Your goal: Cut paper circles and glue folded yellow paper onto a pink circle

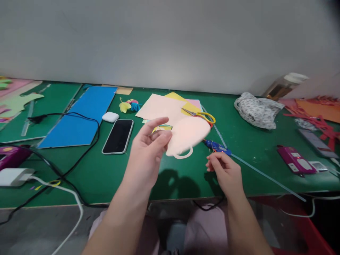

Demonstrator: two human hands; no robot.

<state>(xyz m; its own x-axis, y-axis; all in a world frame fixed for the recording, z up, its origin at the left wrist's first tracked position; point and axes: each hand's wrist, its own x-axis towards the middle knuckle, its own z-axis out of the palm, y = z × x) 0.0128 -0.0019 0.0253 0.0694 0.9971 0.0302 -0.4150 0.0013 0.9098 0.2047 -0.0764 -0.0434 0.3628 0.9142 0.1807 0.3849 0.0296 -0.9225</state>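
Observation:
My left hand [151, 148] is raised over the near side of the table, thumb and fingers closed on the edge of a pale pink paper cutout [187, 136]. The cutout is shaped like a cup, with a curved handle loop at its lower edge. Just in front of my right hand [225, 171] lies a blue glue gun [217, 147] with a long translucent glue stick [265, 179]. The right fingers are pinched together; whatever is between them is hidden. Behind the cutout, yellow-handled scissors [205, 115] rest on pale and yellow paper sheets [162, 106].
On the green table [175, 187], a phone [118, 136], a white earbud case [111, 117] and a blue board [79, 117] lie left, crossed by cables. A patterned cloth bundle [257, 109], purple device [296, 159], bottle [287, 85] and red paper strips [328, 124] are right.

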